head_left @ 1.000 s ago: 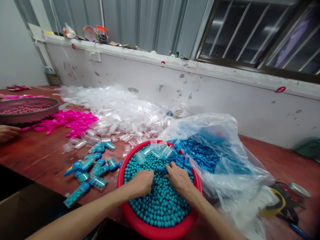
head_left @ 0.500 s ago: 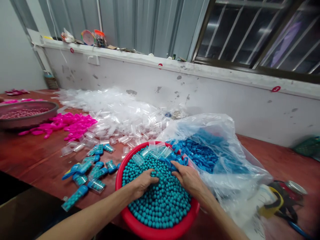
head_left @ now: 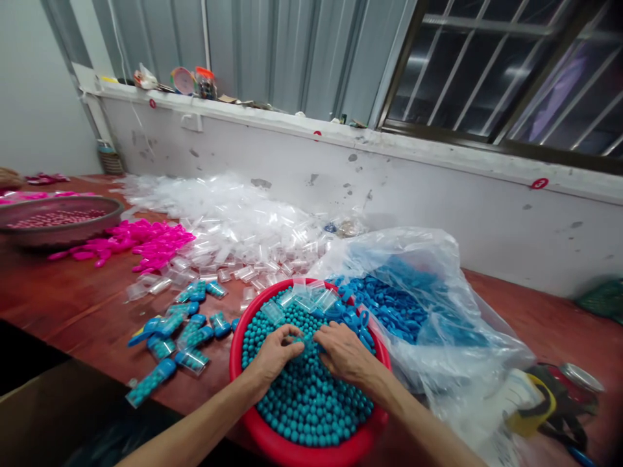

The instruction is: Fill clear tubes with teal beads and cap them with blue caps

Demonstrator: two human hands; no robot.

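A red basin full of small teal beads is in front of me. Over the beads, my left hand has its thumb and fingers curled together around something I cannot make out. My right hand is close beside it, fingers bent inward, and whatever they grip is hidden. Several clear plastic tubes lie on the beads at the basin's far side. Blue plastic caps rest at its right rim, just beyond my right hand.
Bead-filled tubes with blue caps lie left of the basin. Behind spreads a heap of clear tubes, with pink pieces and a dull basin further left. An open plastic bag of blue caps stands right.
My right hand has moved left from the blue caps to beside my left hand, its fingers now curled in. My left hand has turned slightly upward. The view has shifted a little.
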